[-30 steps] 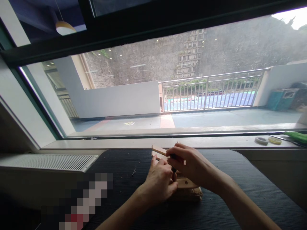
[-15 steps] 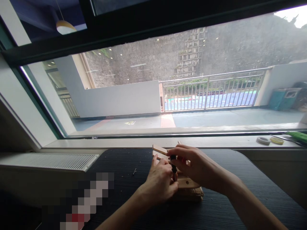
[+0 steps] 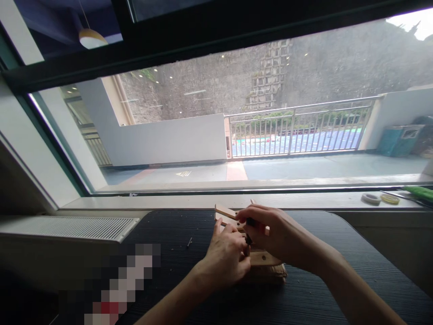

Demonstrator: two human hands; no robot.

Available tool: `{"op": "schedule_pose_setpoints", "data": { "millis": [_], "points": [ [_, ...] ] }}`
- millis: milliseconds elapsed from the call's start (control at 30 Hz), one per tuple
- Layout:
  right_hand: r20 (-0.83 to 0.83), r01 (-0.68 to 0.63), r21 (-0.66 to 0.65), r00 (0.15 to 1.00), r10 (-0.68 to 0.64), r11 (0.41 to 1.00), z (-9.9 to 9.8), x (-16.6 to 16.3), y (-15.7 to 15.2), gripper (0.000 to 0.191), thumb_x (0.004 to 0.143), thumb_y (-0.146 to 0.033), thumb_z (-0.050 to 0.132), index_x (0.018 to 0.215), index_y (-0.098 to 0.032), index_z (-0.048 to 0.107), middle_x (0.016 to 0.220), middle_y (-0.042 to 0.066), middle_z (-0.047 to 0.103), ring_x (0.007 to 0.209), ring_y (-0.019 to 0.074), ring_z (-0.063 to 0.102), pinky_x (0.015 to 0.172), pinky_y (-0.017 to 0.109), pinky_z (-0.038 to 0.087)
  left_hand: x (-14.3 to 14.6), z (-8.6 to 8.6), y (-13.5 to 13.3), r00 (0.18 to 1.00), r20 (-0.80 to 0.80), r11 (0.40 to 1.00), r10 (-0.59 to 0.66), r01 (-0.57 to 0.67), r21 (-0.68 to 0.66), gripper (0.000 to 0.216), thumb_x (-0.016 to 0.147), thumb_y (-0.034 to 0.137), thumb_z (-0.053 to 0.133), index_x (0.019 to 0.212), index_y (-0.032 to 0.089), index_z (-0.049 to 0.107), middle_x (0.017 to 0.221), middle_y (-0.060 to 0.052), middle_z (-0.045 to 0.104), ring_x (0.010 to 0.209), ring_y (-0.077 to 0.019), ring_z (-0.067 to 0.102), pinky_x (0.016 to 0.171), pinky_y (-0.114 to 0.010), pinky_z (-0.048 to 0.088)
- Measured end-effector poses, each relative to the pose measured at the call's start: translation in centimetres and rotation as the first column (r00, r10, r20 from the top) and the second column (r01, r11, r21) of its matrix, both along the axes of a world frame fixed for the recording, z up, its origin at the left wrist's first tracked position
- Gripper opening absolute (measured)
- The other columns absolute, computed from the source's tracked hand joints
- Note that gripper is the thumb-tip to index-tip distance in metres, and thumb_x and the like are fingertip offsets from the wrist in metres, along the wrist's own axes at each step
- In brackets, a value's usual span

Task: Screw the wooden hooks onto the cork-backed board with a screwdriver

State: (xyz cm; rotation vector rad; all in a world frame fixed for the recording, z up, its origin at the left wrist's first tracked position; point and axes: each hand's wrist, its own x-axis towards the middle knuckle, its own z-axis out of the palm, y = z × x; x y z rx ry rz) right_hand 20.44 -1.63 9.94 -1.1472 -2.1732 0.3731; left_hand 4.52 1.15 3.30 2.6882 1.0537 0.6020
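A small assembly of pale wooden slats [image 3: 265,258] with dark round holes sits at the middle of the table, on top of a brownish block or stack [image 3: 270,273]. My left hand [image 3: 227,250] is closed on the slats' left side, its thumb and fingertips close to the lower end of a tool. Pinched in my right hand [image 3: 269,223] is a short black screwdriver-like tool [image 3: 249,221], tilted over the slats. Its tip is hidden behind my left fingers. Part of the wood is covered by both hands.
A thin metal piece [image 3: 189,242] lies on the dark table [image 3: 321,243] left of my hands. On the window sill [image 3: 304,201] at the right are two tape rolls [image 3: 371,198] and a green item [image 3: 419,194]. A white radiator [image 3: 84,228] stands at the left.
The black tool has gone from nearly upright to tilted, and my right fingers have turned around it. My left hand and the wooden slats have hardly moved.
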Motion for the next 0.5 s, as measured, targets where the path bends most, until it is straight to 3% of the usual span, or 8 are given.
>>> {"op": "schedule_pose_setpoints", "data": {
  "millis": [133,367,500],
  "points": [
    [-0.006,-0.021,-0.018,1.0,0.021,1.0,0.1,0.1,0.3,0.018,0.087,-0.018,0.049,0.09,-0.021,0.066,0.079,-0.001,0.063,0.07,0.01,0.053,0.066,0.021,0.038,0.0,0.3,-0.1,1.0,-0.012,0.999,-0.004,0.003,-0.041,0.013,0.076,0.024,0.055,0.068,0.023,0.065,0.1,-0.001,0.066,0.107,-0.0231,0.049,0.106,-0.056,0.01],
    [0.016,0.062,0.099,0.998,-0.063,0.993,-1.1,0.1,1.3,0.019,0.088,-0.022,0.047,0.086,-0.019,0.066,0.08,0.002,0.06,0.069,0.0117,0.051,0.062,0.023,0.037,0.1,0.2,-0.2,1.0,0.003,1.0,0.024,-0.024,-0.018,0.01,0.074,0.023,0.057,0.069,0.022,0.066,0.098,-0.003,0.066,0.105,-0.0234,0.05,0.105,-0.054,0.015],
    [0.004,0.017,0.075,1.0,-0.017,0.997,-0.9,-0.1,0.7,0.018,0.085,-0.018,0.049,0.093,-0.02,0.065,0.088,0.003,0.062,0.073,0.0121,0.053,0.064,0.023,0.039,0.1,0.1,-0.1,1.0,0.003,1.0,0.006,-0.006,0.002,0.01,0.073,0.021,0.056,0.071,0.022,0.066,0.097,-0.001,0.066,0.108,-0.0229,0.049,0.107,-0.051,0.015]
  ]
}}
